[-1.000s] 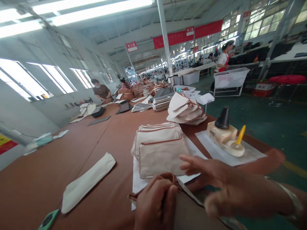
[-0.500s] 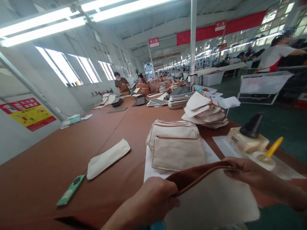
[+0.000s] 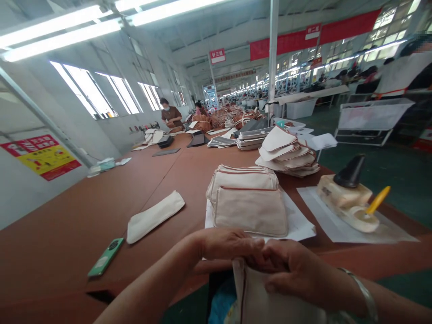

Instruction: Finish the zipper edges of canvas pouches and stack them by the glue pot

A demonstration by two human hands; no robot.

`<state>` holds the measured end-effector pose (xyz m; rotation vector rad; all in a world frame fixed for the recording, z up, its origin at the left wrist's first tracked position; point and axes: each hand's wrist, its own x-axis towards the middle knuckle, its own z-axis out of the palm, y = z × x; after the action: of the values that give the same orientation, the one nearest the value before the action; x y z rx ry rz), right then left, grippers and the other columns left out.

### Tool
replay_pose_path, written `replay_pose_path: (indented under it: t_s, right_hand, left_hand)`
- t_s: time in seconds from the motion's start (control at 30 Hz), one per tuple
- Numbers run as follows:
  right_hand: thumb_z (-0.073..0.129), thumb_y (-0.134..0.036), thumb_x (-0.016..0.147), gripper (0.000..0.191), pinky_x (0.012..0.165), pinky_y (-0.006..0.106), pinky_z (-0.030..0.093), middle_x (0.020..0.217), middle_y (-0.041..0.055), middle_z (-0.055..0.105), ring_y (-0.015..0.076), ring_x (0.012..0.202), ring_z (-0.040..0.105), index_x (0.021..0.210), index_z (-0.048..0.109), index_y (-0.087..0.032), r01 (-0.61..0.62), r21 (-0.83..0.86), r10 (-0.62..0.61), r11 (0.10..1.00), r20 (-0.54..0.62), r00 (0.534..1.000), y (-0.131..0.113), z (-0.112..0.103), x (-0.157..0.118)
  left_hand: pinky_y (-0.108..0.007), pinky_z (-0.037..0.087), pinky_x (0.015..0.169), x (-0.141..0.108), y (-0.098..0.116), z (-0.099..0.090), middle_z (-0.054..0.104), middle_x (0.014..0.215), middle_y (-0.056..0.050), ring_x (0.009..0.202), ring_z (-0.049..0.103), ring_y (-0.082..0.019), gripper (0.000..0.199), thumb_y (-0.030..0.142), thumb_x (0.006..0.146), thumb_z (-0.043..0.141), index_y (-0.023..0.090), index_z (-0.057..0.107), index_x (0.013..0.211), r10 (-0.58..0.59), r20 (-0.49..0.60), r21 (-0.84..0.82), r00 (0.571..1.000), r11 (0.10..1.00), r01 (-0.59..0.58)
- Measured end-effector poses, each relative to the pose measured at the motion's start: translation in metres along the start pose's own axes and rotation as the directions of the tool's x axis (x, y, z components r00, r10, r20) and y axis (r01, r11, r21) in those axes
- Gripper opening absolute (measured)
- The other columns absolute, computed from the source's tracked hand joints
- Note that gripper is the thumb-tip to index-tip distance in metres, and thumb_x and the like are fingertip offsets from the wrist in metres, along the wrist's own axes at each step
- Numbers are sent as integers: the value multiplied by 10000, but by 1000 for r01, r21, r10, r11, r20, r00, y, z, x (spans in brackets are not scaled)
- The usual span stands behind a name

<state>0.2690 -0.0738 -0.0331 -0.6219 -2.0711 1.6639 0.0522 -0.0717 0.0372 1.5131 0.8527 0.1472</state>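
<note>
Pinching noted | left hand [image 3: 229, 243], right hand [image 3: 290, 270]: grip clamped on canvas pouch [image 3: 273, 297] top edge | stacked pouches [image 3: 249, 211] lay beyond on brown counter [image 3: 67, 225]

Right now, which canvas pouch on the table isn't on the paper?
The long narrow pouch, lying alone on the brown table. The others are wider, have brown trim, and sit piled on the white paper to its right.

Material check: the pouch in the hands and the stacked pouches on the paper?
The held pouch looks like undyed cotton canvas: matte, soft-draping. The stacked pouches look the same, with slight creases. Their thin brown edge binding could be leather or fabric; can't tell.
</note>
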Motion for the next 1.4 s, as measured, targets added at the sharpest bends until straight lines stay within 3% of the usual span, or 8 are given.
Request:
replay_pose_path:
  t_s: [0.17, 0.37, 0.57, 0.73, 0.93, 1.1, 1.23, 1.4]
  right_hand:
    - [783, -394, 750, 310, 574, 204, 378, 794, 10, 579, 127, 692, 481, 846, 652, -129, -4, 71, 5, 997, -12, 1000, -15, -34, -8]
    - [698, -399, 842, 295, 609, 217, 377, 784, 22, 606, 129, 694, 498, 915, 685, -113, 184, -282, -160, 941, 107, 981, -40, -66, -14]
    - [548, -332, 943, 210, 658, 234, 425, 853, 38, 618, 149, 746, 530, 966, 625, -138, 186, -314, -160, 931, 107, 981, -43, -47, -29]
    - [458, -296, 985, 179, 691, 248, 434, 868, 30, 588, 150, 771, 514, 917, 556, -163, 137, -278, -129, 951, 45, 991, -34, -37, -39]
    - [369, -294, 1012, 212, 730, 270, 424, 915, 43, 575, 158, 804, 509, 893, 502, -181, 194, -278, -216, 941, -50, 975, -22, -32, -38]
    - [346, -409, 1018, 330, 695, 270, 401, 839, 26, 533, 152, 757, 466, 857, 501, -167, 82, -97, -94, 992, -127, 987, -10, -36, -34]
    - [522, -471, 923, 330, 623, 249, 359, 793, 3, 494, 136, 708, 411, 866, 531, -147, 18, 76, -8, 997, -136, 991, -7, -43, -28]
    - [643, -216, 788, 117, 559, 214, 314, 706, -21, 515, 107, 647, 410, 774, 564, -132, -116, 97, 134, 989, -207, 969, -9, -49, -21]
  left_hand:
    - [-211, 409, 668, -12, -15, -3, 585, 787, 19, 710, 490, -121, 549, 606, 637, 794, 143, 694, 915, 11, -75, -50, 997, 999, -14]
    - [-198, 345, 623, -12, 8, 29, 525, 808, 21, 714, 434, -109, 379, 422, 756, 768, 133, 640, 966, 77, -202, -75, 976, 993, -94]
    - [-205, 288, 583, 5, 12, 58, 479, 779, 20, 680, 374, -97, 293, 331, 733, 762, 121, 641, 898, 119, -190, -161, 975, 976, -150]
    - [-214, 306, 591, 11, 8, 57, 483, 747, 15, 674, 396, -105, 367, 421, 702, 786, 131, 605, 833, 96, -222, -244, 970, 958, -150]
    - [-218, 318, 564, 26, 0, 56, 525, 692, -1, 623, 421, -104, 368, 460, 728, 762, 119, 631, 771, -44, -324, -289, 945, 956, -55]
    - [-208, 292, 523, 40, -4, 56, 502, 647, 13, 574, 395, -92, 261, 364, 740, 709, 123, 611, 749, -84, -350, -340, 933, 940, -43]
    - [-206, 258, 499, 49, 1, 57, 465, 633, 27, 581, 346, -88, 200, 306, 773, 638, 136, 572, 692, -68, -440, -153, 895, 988, 0]
    - [-209, 259, 491, 57, 8, 56, 462, 616, 29, 585, 353, -92, 187, 260, 780, 591, 143, 556, 638, -49, -556, 48, 830, 995, 91]
